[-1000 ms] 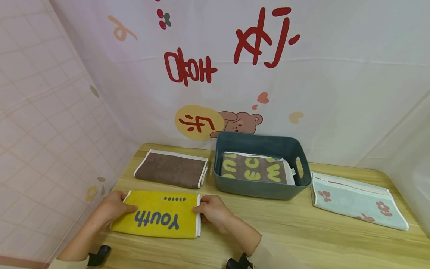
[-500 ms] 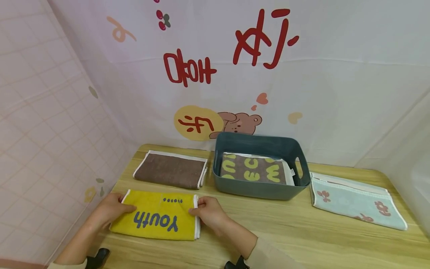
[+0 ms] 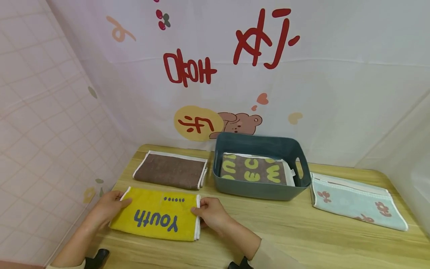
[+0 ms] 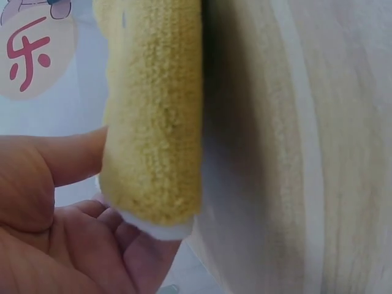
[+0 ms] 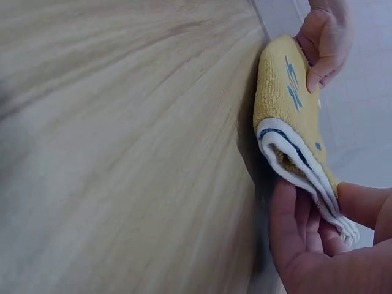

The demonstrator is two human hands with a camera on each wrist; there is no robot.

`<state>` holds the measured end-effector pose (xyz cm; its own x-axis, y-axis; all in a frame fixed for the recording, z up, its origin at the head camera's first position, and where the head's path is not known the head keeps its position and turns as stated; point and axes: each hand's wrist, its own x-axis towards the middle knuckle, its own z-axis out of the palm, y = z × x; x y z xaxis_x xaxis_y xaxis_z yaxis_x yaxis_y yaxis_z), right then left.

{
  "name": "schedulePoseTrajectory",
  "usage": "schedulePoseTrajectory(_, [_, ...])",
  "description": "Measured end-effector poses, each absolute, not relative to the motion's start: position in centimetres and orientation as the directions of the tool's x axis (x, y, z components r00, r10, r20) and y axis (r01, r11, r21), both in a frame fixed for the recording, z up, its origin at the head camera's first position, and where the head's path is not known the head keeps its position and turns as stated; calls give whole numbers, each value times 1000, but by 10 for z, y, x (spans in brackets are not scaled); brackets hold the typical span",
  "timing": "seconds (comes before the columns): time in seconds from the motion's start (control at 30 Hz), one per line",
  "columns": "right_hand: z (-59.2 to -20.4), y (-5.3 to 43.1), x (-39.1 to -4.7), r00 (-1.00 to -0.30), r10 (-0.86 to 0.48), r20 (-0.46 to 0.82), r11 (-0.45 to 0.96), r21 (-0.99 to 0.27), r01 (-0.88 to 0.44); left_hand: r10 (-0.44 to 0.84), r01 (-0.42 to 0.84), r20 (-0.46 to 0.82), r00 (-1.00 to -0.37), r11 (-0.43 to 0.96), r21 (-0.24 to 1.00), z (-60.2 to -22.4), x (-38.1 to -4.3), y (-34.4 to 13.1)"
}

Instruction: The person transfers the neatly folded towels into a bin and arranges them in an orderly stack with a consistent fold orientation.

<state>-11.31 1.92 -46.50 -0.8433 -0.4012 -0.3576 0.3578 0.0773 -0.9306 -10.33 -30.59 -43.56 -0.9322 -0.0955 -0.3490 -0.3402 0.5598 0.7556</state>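
1. On the left of the table [image 3: 302, 233], nearer you than the brown towel [image 3: 171, 170], is the folded yellow towel [image 3: 151, 216]; whether it is fully lifted, I can't tell.
2. Your left hand [image 3: 109, 206] and right hand [image 3: 213, 213] pinch its opposite ends, seemingly to lift or straighten it; the next move likely calls for level, matched grips.
3. Its long axis runs left to right, white-edged layers at the right end, "Youth" upside down to you.

Hidden and cropped
In the head view, cannot see fingertips of both hands [image 3: 106, 206] [image 3: 215, 214] under the yellow towel [image 3: 151, 203], read its tiny marks [image 3: 174, 199], or follow the right sleeve [image 3: 273, 257] past the bottom edge.
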Motion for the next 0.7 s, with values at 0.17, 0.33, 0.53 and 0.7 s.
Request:
schedulePoseTrajectory(0.17, [-464, 26, -113, -841, -417, -345, 63, -934, 352, -94, -362, -370, -924, 519, 774, -431, -104, -304])
schedulePoseTrajectory(0.33, [-461, 31, -113, -855, -386, -347, 73, -935, 346, -95, -377, -380, -920, 476, 795, -427, -105, -301])
schedulePoseTrajectory(0.53, [-455, 35, -112, -864, -372, -341, 62, -937, 344, -109, -378, -370, -923, 451, 809, -427, -105, -299])
schedulePoseTrajectory(0.7, [-450, 37, -113, -868, -372, -328, 29, -939, 342, -118, -362, -347, -930, 449, 817, -424, -107, -295])
